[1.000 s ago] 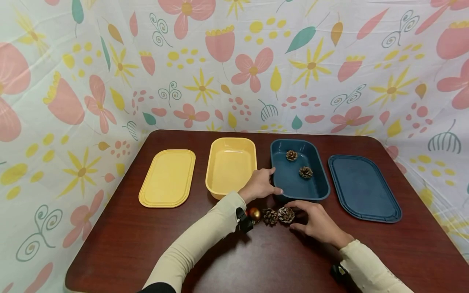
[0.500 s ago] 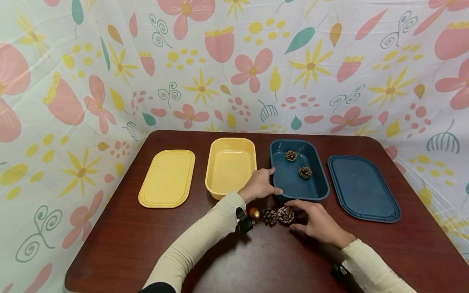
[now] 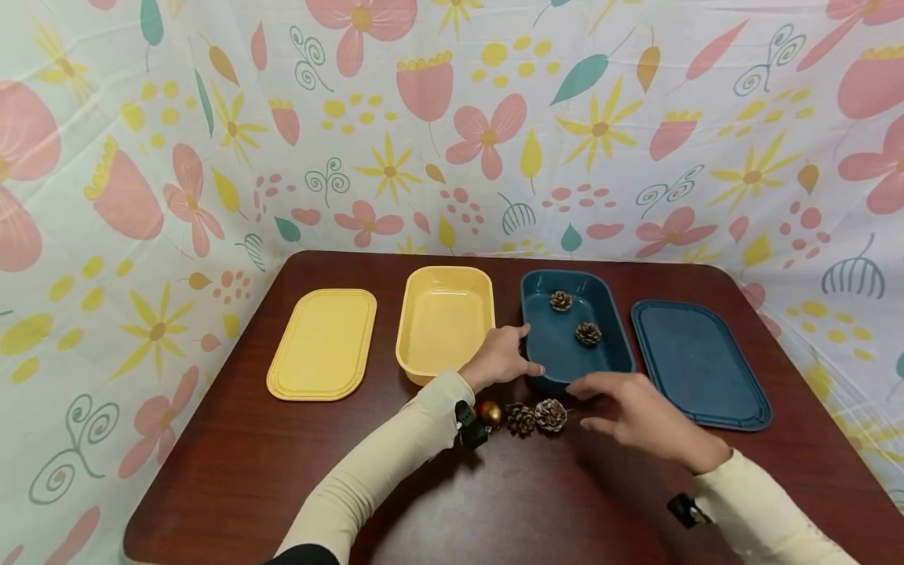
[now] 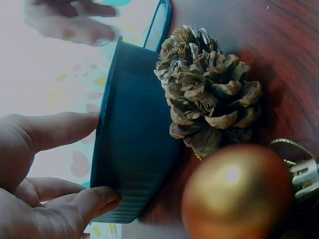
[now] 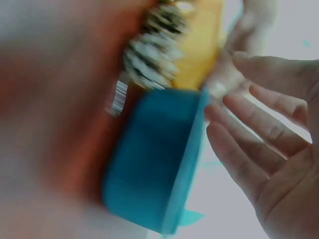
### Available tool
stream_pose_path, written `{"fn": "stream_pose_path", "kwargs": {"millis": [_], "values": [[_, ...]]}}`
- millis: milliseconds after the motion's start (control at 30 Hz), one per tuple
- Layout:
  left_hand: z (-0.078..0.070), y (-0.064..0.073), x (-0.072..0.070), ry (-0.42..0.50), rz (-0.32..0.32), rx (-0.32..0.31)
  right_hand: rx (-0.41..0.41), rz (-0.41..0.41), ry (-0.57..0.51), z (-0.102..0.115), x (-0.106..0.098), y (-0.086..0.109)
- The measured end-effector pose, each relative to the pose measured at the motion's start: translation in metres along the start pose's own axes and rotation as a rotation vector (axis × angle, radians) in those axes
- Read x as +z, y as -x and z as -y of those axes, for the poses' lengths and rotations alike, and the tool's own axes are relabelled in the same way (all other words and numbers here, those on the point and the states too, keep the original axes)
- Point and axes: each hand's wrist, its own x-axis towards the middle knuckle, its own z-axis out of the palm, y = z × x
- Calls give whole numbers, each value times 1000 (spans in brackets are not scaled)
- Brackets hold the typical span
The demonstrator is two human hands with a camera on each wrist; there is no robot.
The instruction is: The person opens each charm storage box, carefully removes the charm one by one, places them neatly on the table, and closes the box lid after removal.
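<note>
My left hand (image 3: pixel 500 357) holds the blue bin (image 3: pixel 579 361) at its near left corner, thumb at the rim and fingertips on the outer wall, as the left wrist view shows. To the right, my right hand (image 3: pixel 639 412) hovers with loosely bent fingers and nothing in them, beside the bin's near edge. A whitish-tipped pine cone (image 3: pixel 551 415) lies on the table left of its fingertips. Beside it are a brown pine cone (image 3: pixel 520 420) and a shiny copper-gold bauble (image 4: pixel 238 191). Two small pine cones, one farther back (image 3: pixel 561 300) and one nearer (image 3: pixel 588 333), lie inside the bin.
An upright yellow bin (image 3: pixel 445 369) stands left of the blue one. Flat on the dark red-brown table (image 3: pixel 452 518) lie a yellow lid (image 3: pixel 323 345) at the far left and a blue lid (image 3: pixel 702 365) at the right. Behind hangs a flower-patterned cloth (image 3: pixel 452 157).
My right hand has drawn away from the whitish pine cone, moving right and slightly up. The cone stays on the table. My left hand keeps its place at the blue bin.
</note>
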Motion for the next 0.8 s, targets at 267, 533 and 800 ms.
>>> {"fn": "stream_pose_path", "kwargs": {"millis": [267,533,800], "values": [[-1,-1,0,15,13,2,-21,-46,37,-16,-43,-25],[-1,-1,3,15,16,2,83,-68,3,-43,-65,-66],[2,0,1,-33,1,14,187,-47,-53,-55,-59,-114]]}}
